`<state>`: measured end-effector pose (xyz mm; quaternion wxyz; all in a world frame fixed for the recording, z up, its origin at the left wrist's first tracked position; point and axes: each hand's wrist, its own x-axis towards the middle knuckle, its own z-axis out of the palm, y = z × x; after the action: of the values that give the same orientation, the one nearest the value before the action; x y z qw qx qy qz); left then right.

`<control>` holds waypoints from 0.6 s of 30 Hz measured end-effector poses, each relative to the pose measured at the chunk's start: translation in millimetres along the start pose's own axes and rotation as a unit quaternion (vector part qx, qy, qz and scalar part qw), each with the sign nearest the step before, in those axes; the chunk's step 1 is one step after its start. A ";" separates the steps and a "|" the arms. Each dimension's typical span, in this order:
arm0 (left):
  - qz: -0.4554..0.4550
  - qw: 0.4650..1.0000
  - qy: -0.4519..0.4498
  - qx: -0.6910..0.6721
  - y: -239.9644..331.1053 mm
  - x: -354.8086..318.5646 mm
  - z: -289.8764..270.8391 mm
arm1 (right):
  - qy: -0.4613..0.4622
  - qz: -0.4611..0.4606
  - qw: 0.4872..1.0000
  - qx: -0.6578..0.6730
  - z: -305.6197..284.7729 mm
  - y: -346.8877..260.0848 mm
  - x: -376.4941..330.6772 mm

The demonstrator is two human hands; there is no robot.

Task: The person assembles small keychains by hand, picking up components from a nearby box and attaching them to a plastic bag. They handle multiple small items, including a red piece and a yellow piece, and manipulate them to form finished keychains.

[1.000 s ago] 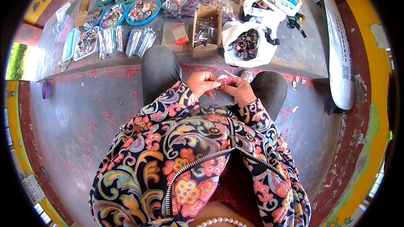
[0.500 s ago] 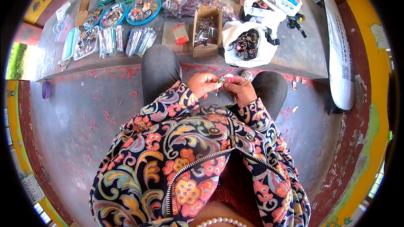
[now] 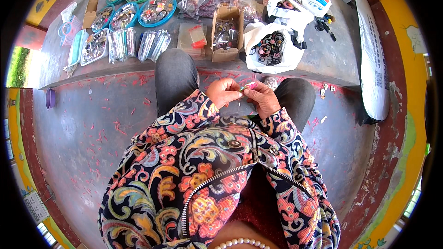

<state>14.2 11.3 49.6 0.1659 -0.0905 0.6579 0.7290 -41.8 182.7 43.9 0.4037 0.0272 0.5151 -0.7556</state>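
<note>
Hands meet over the lap, just above the cuffs of a floral zip jacket (image 3: 217, 175): the left hand (image 3: 223, 93) sits at about nine o'clock of a small pink item (image 3: 249, 85), the right hand (image 3: 261, 99) at about four o'clock of it. That pink piece is too small to name with certainty; it looks like a short strip or clip, and its long axis runs roughly from eight o'clock to two o'clock, tilted up toward the right. Fingertips of both hands are pressed together on it, the left pinching its lower-left end and the right closing on its upper-right end, so neither hand is clearly nearer; each has one end. Beyond the dark-trousered knees, at twelve o'clock, a grey concrete ledge (image 3: 323, 60) carries an open cardboard box (image 3: 226, 34) of small goods, with a white plastic bag (image 3: 272, 46) of dark rings just beside it at its three o'clock. Further round toward ten o'clock lie clear packets (image 3: 138, 44) in a row and blue-rimmed round trays (image 3: 157, 9) filled with trinkets. Red scraps dot the floor (image 3: 92, 124) at nine o'clock
</note>
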 end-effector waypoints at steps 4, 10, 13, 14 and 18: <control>0.006 0.999 -0.022 0.041 3.3 -0.9 1.2 | 0.018 -0.006 0.999 0.026 4.3 0.7 -1.8; 0.018 0.999 -0.025 0.018 6.1 -3.6 5.6 | 0.013 -0.033 0.999 0.011 -2.1 7.9 2.3; 0.032 0.999 -0.005 0.019 7.4 -3.7 5.2 | 0.019 -0.036 0.999 -0.030 -4.1 10.0 3.2; 0.033 0.999 0.002 0.031 5.9 -3.7 4.5 | 0.019 -0.043 0.998 -0.037 -1.7 9.7 2.6; 0.044 0.997 0.022 0.064 0.0 0.1 2.5 | 0.048 -0.048 0.997 -0.043 9.8 3.2 -3.5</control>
<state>14.3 13.8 49.8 0.1246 -0.0666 0.7097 0.6902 -33.8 176.4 47.6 0.3422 0.0212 0.5665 -0.7493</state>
